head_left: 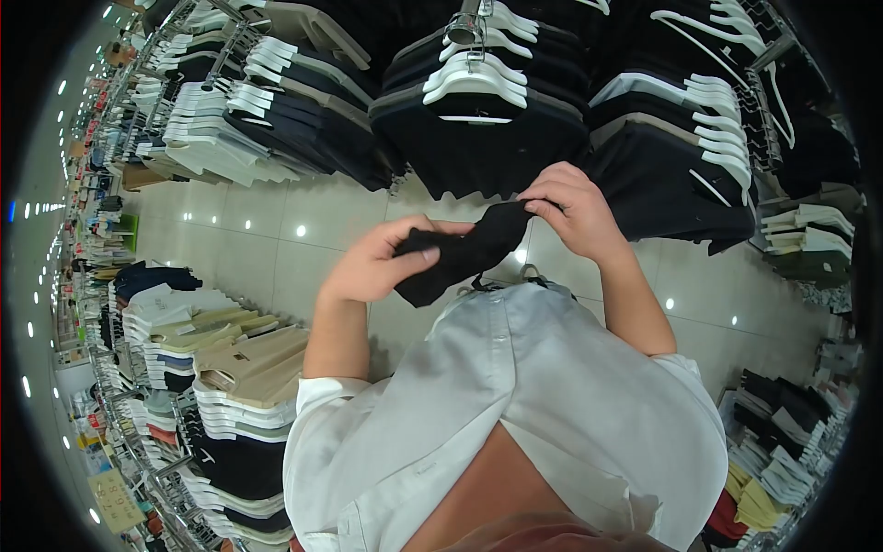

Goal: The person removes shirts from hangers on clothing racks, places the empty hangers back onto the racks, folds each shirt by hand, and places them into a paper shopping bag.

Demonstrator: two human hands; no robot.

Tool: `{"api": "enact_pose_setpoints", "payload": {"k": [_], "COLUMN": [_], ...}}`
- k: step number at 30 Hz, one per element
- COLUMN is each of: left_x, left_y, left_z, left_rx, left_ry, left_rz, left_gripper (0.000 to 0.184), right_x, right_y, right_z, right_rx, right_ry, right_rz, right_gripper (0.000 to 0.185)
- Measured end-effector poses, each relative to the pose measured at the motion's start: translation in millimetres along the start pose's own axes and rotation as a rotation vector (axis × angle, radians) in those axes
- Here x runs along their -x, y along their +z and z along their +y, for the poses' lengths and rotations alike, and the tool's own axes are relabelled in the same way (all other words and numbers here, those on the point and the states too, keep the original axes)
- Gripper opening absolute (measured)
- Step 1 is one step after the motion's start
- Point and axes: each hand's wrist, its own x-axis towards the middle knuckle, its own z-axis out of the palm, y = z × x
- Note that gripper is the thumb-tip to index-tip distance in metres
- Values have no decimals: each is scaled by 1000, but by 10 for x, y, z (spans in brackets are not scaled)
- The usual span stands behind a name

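Observation:
A small black piece of folded cloth (469, 253) is stretched between my two hands in front of my white shirt (460, 350). My left hand (382, 258) grips its lower left end, with the thumb on top and the fingers behind. Up at its right end, my right hand (572, 210) pinches a narrow corner between thumb and fingers. The kind of garment cannot be made out. Just beyond my hands hangs a black top (478, 147) on a white hanger (475, 85).
Racks of dark and pale tops (216, 138) stand ahead and to the left. More hanging clothes (248, 368) are at my lower left, and dark clothes (671, 175) hang at the right. A yellow sign (115, 500) is at the far lower left. Tiled floor (262, 235) lies between the racks.

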Motion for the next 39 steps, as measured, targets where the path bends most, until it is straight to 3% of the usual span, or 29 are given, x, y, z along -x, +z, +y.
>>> {"api": "enact_pose_setpoints", "payload": {"k": [4,5,10,13,15,17,18,20,24,27,28,33,36,37,39], "left_x": [-137,-102,-28,-15,-2,29,39,48,53,132,185,244,255,198,-143], "left_y": [74,92,236,372,392,341,322,275,185,138,85,-15,-61,-219,-493], "left_z": [-263,-287,-610,-756,-812,-830,-803,-728,-346,-13,89,355,486,520,90], "left_rx": [-111,2,249,457,532,518,466,362,-139,-527,-604,-660,-685,-576,217], "left_ry": [284,149,135,176,191,200,210,230,233,247,102,84,249,294,428], "left_rz": [-213,-236,-151,-154,-188,-226,-223,-218,-68,241,290,260,248,148,-26], "left_gripper": [3,5,16,13,11,12,12,12,12,13,14,16,18,20,63], "right_x": [-38,-25,75,154,183,204,215,220,246,70,36,-99,-83,-64,-95], "right_y": [12,75,260,360,471,463,459,405,331,175,151,-22,12,37,19], "right_z": [-255,-293,-435,-383,-473,-478,-480,-397,-279,-350,-341,-340,-342,-350,-520], "right_rx": [125,105,-64,-476,-1015,-1090,-1123,-756,-473,-457,-486,-562,-733,-796,-1148], "right_ry": [57,83,349,402,387,369,362,372,323,336,316,204,166,166,509], "right_rz": [26,52,80,54,96,-38,-107,-312,-416,-366,-384,-508,-486,-469,-417], "right_gripper": [15,15,14,23,34,41,44,38,18,20,19,18,23,24,30]}}
